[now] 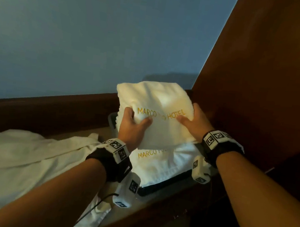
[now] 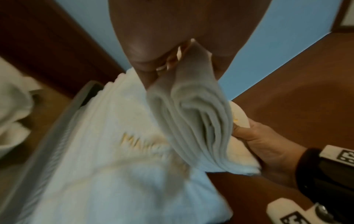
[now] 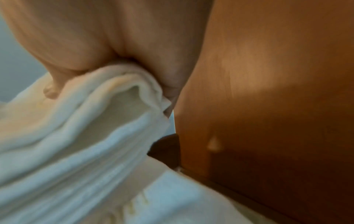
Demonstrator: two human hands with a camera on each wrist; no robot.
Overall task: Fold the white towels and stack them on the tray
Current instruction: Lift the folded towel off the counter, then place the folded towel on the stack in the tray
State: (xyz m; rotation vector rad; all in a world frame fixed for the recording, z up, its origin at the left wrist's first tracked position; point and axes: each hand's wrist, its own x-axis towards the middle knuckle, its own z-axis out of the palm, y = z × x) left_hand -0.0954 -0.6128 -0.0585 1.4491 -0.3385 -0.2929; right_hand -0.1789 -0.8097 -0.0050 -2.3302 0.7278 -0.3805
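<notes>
Held towel: a folded white towel (image 1: 158, 103) with gold letters "MARCO ... HOTEL" is held by both hands above the stack on the tray, tilted with its far edge higher.
Left hand: the left hand (image 1: 134, 126) grips the near left edge of the held towel; the thumb lies on top next to the letters and the fingers are curled under the folds. In the left wrist view the folded layers (image 2: 191, 109) come out from this grip.
Right hand: the right hand (image 1: 193, 123) grips the right edge of the same towel, thumb on top near the word "HOTEL", fingers under it. In the right wrist view the thumb presses the folded edge (image 3: 114, 94).
Stack: a folded white towel (image 1: 165, 163) with the same gold letters lies on top of the stack, directly under the held one; more folded layers show at the left side.
Tray: the dark tray (image 1: 164, 188) stands on a wooden surface in the corner, and its near rim shows under the stack.
Other cloth: a loose white cloth (image 1: 15, 162) lies crumpled to the left of the tray.
Surroundings: a blue wall (image 1: 99, 30) is behind, and a brown wooden panel (image 1: 265, 71) stands just at the right of the tray.
</notes>
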